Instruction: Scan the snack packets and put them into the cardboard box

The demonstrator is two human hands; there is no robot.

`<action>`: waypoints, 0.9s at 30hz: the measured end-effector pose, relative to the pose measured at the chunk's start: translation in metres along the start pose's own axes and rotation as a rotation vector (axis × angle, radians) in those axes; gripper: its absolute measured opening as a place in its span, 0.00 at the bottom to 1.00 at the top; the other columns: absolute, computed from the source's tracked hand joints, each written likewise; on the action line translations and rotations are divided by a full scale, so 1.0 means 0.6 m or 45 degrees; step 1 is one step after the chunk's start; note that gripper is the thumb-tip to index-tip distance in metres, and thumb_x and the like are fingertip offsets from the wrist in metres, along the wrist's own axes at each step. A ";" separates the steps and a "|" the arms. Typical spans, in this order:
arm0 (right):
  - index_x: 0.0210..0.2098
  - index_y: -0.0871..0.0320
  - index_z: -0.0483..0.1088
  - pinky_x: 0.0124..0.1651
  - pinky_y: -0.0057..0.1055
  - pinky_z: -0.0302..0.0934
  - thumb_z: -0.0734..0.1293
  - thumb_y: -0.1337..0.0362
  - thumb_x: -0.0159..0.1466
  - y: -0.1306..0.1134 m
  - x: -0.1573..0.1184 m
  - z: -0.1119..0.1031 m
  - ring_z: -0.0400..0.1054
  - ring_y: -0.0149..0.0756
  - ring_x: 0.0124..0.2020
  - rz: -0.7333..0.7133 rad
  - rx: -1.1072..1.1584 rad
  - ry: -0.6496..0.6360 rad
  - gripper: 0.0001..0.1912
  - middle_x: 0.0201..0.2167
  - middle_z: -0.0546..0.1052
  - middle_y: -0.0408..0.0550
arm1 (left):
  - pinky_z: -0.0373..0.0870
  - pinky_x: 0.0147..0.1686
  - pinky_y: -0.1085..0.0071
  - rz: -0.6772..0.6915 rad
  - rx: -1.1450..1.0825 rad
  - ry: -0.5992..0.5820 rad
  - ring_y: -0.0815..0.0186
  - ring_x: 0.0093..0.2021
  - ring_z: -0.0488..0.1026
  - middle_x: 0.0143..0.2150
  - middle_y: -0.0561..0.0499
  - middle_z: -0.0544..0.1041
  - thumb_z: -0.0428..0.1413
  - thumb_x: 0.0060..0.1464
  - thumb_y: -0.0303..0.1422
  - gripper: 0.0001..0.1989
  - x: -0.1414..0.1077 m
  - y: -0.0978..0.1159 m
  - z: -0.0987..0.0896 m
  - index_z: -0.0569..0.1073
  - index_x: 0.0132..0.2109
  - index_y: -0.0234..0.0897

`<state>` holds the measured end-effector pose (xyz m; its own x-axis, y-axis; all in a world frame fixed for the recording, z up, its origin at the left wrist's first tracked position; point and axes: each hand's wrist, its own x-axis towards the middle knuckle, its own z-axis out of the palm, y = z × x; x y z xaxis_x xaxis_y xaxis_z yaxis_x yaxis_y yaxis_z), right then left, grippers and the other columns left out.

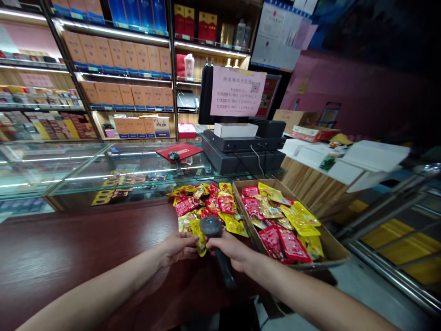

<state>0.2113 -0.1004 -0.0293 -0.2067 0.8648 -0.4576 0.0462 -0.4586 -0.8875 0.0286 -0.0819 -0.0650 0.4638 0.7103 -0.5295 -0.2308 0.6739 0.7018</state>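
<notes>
Presently: one yellow packet (pixel 200 241), pinched between thumb and fingers of the left hand (pixel 177 248), over the brown counter (pixel 86 248); one dark handheld scanner (pixel 211 225), blue light on its head, right hand (pixel 234 248) wrapped round its neck; packet just beside the scanner head, contact between them not determinable; step in hand, by judgement, presenting the packet for reading; next move would call for a flat, steady packet, printed code facing the scanner window; loose heap of red, yellow and gold packets (pixel 188 205), directly beyond the hands; open carton (pixel 333 246), right of the heap, part-filled with similar packets; monitor (pixel 205 101), behind the heap, bearing one pink sheet (pixel 237 94), Chinese heading, price lines below, figures 200, 300 and 500 legible, remainder too small, QR code (pixel 255 87) at upper right; packet lettering, pale on red, not legible; shelved orange boxes (pixel 131 57), blue bases, brand not legible; wall notices (pixel 274 23), upper right, text too fine to read
</notes>
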 end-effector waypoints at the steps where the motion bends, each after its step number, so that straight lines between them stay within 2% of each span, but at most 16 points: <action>1: 0.31 0.60 0.71 0.34 0.27 0.56 0.66 0.71 0.44 -0.003 -0.009 0.004 0.63 0.29 0.27 -0.026 0.002 -0.012 0.13 0.25 0.72 0.40 | 0.72 0.34 0.67 0.000 0.008 0.026 0.68 0.24 0.74 0.27 0.48 0.77 0.65 0.42 0.32 0.13 0.000 0.001 0.002 0.68 0.31 0.32; 4: 0.33 0.59 0.72 0.37 0.27 0.56 0.66 0.73 0.43 -0.019 -0.037 0.013 0.64 0.30 0.29 -0.087 0.008 -0.036 0.16 0.25 0.74 0.40 | 0.73 0.34 0.68 0.007 0.046 0.062 0.65 0.27 0.76 0.31 0.44 0.78 0.65 0.41 0.29 0.14 -0.001 0.006 0.007 0.68 0.32 0.31; 7: 0.36 0.58 0.72 0.42 0.28 0.56 0.67 0.73 0.43 -0.034 -0.055 0.017 0.66 0.32 0.35 -0.168 0.030 -0.039 0.19 0.30 0.76 0.40 | 0.74 0.35 0.69 0.023 0.083 -0.002 0.62 0.32 0.78 0.35 0.42 0.79 0.65 0.40 0.25 0.16 -0.001 0.019 0.005 0.70 0.38 0.30; 9: 0.35 0.59 0.72 0.42 0.28 0.56 0.67 0.73 0.43 -0.040 -0.056 0.016 0.66 0.32 0.35 -0.228 0.021 -0.026 0.17 0.31 0.76 0.40 | 0.74 0.36 0.69 0.048 0.095 -0.044 0.62 0.34 0.78 0.37 0.42 0.79 0.64 0.41 0.23 0.17 0.002 0.034 -0.002 0.71 0.41 0.30; 12: 0.29 0.60 0.69 0.37 0.28 0.58 0.66 0.71 0.45 -0.044 -0.050 0.017 0.65 0.31 0.31 -0.285 -0.004 -0.078 0.10 0.27 0.73 0.41 | 0.74 0.36 0.72 0.120 0.103 0.013 0.64 0.34 0.78 0.38 0.42 0.79 0.62 0.43 0.21 0.16 0.011 0.070 -0.018 0.72 0.42 0.29; 16: 0.29 0.59 0.66 0.26 0.28 0.58 0.66 0.67 0.47 -0.045 -0.043 0.033 0.65 0.30 0.21 -0.097 0.000 -0.203 0.08 0.19 0.70 0.41 | 0.75 0.34 0.74 0.200 0.053 0.123 0.66 0.31 0.77 0.37 0.42 0.78 0.59 0.48 0.22 0.11 0.027 0.130 -0.034 0.71 0.41 0.29; 19: 0.29 0.59 0.64 0.21 0.26 0.56 0.65 0.66 0.49 -0.043 -0.040 0.054 0.61 0.28 0.15 -0.036 -0.061 -0.177 0.07 0.14 0.66 0.38 | 0.75 0.30 0.73 0.243 0.031 0.188 0.65 0.30 0.77 0.35 0.44 0.79 0.55 0.52 0.23 0.09 0.033 0.161 -0.036 0.70 0.42 0.30; 22: 0.27 0.59 0.63 0.19 0.24 0.54 0.65 0.64 0.51 -0.037 -0.031 0.071 0.60 0.27 0.14 -0.060 -0.102 -0.150 0.06 0.13 0.65 0.37 | 0.74 0.27 0.73 0.247 0.047 0.188 0.65 0.28 0.77 0.33 0.44 0.78 0.55 0.52 0.22 0.09 0.034 0.170 -0.033 0.70 0.42 0.31; 27: 0.29 0.59 0.63 0.19 0.23 0.54 0.66 0.63 0.53 -0.027 -0.009 0.081 0.60 0.26 0.14 -0.108 -0.096 -0.128 0.08 0.13 0.64 0.35 | 0.74 0.29 0.74 0.235 0.076 0.125 0.66 0.29 0.77 0.34 0.44 0.78 0.56 0.51 0.22 0.08 0.031 0.159 -0.029 0.71 0.40 0.31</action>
<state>0.1641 -0.1078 -0.0098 -0.3097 0.8732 -0.3764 0.0969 -0.3648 -0.9260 0.0000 -0.0009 -0.0161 0.3323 0.8388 -0.4312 -0.2515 0.5195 0.8166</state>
